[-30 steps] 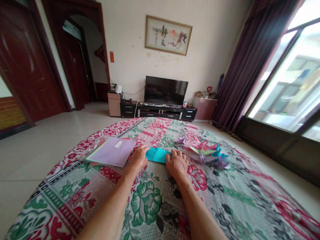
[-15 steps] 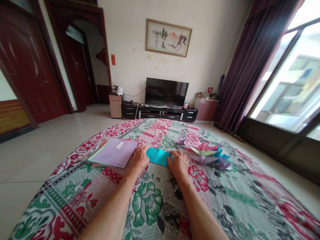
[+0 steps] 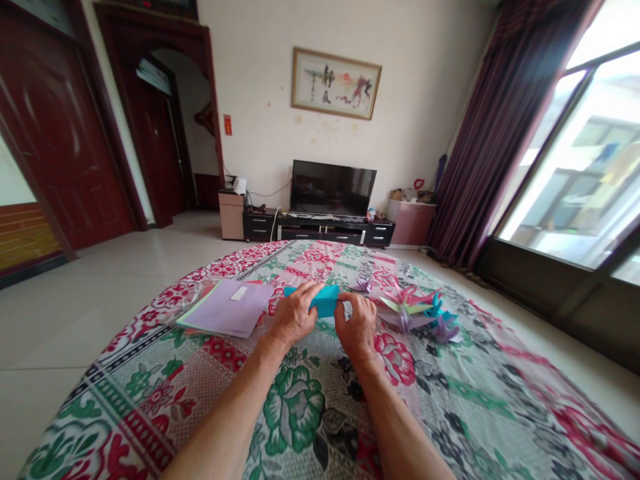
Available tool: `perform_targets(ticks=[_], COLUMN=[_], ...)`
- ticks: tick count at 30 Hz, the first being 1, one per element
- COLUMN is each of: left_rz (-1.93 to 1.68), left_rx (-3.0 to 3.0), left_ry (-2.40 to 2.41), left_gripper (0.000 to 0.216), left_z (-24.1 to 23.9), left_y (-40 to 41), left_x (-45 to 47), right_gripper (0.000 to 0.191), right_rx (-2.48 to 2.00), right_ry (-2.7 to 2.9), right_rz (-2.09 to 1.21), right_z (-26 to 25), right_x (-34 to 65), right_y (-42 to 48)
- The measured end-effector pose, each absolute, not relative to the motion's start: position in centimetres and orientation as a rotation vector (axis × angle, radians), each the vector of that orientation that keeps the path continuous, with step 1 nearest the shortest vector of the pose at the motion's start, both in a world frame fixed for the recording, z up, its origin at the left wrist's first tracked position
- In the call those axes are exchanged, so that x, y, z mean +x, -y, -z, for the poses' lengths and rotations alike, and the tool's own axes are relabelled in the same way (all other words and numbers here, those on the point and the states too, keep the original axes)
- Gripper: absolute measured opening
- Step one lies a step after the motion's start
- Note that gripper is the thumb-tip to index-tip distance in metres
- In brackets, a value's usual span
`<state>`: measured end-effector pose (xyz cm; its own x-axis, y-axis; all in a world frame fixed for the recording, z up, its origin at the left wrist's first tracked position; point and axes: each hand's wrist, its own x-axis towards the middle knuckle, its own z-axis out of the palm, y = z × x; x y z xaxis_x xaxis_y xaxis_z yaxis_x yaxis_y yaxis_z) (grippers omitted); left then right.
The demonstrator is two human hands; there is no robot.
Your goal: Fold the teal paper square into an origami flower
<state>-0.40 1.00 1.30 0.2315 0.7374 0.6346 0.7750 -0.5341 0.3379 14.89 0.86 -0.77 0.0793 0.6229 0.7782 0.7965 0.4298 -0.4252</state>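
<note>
A folded teal paper (image 3: pixel 327 299) is held just above a round table with a floral cloth (image 3: pixel 295 407). My left hand (image 3: pixel 293 315) pinches its left part, fingers closed over the paper. My right hand (image 3: pixel 356 325) grips its right edge with thumb and fingers. Both forearms reach out from the bottom of the view. Part of the paper is hidden behind my fingers.
A stack of coloured sheets with a lilac one on top (image 3: pixel 227 308) lies left of my hands. Several folded paper figures (image 3: pixel 415 308) lie to the right. Beyond the table stand a TV on a low cabinet (image 3: pixel 333 189), dark doors and a curtained window.
The teal paper lay flat under both hands; now both hands have lifted and folded it into a smaller shape, my left hand moving right over it.
</note>
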Motion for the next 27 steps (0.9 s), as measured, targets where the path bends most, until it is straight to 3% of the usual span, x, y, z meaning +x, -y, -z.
perform_targets(ticks=[7, 12, 15, 19, 27], left_rz=[1.401, 1.504, 1.502, 1.479, 1.261], left_rx=[-2.497, -2.508, -2.509, -2.526, -2.661], left_ry=[1.422, 1.345, 1.327, 1.359, 1.520], left_gripper=[0.026, 0.026, 0.027, 0.028, 0.026], left_z=[-0.5, -0.6, -0.7, -0.3, 1.9], left_y=[-1.8, -1.8, -1.7, -1.7, -2.7], left_x=[-0.8, -1.1, -0.9, -0.9, -2.8], right_gripper=[0.020, 0.032, 0.031, 0.022, 0.029], right_rx=[-1.042, -1.030, -1.025, -1.188, -1.560], right_ry=[1.587, 1.554, 1.615, 1.711, 1.811], right_rz=[-0.047, -0.295, -0.238, -0.202, -0.369], right_z=[0.2, -0.7, -0.9, -0.4, -1.3], right_x=[15.2, 15.7, 16.4, 17.4, 18.6], right_y=[-0.4, -0.2, -0.8, -2.0, -1.8])
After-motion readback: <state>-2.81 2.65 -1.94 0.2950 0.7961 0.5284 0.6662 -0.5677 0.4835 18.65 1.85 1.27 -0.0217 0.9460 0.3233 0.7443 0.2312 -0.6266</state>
